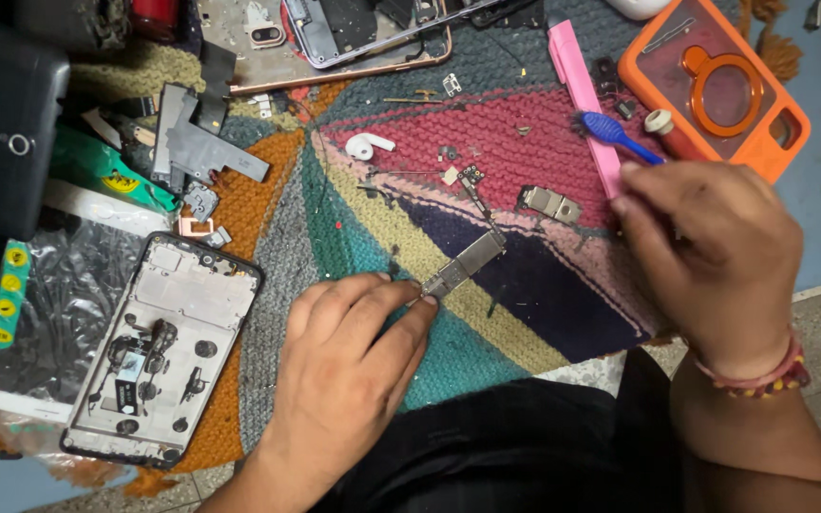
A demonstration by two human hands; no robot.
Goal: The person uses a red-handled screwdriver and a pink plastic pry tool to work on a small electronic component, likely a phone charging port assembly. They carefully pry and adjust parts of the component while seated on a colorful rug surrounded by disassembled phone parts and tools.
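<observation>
My left hand (pixel 353 356) pinches the near end of a narrow grey phone circuit board (pixel 465 265), which lies slanted on a multicoloured knitted mat (pixel 486 142). My right hand (pixel 715 252) is closed around a blue brush (pixel 620 133); its bristled head points up-left, beside a pink strip (pixel 582 90). A small metal bracket (pixel 549 202) and a tiny connector part (pixel 472 177) rest on the mat between the hands.
An opened phone frame (pixel 159 347) lies at the left, with a plastic-wrapped screen (pixel 45 313) beside it. An orange phone case (pixel 715 85) sits top right, a white earbud (pixel 368 145) mid-mat, black metal shields (pixel 197 142) upper left, another dismantled phone (pixel 353 33) at top.
</observation>
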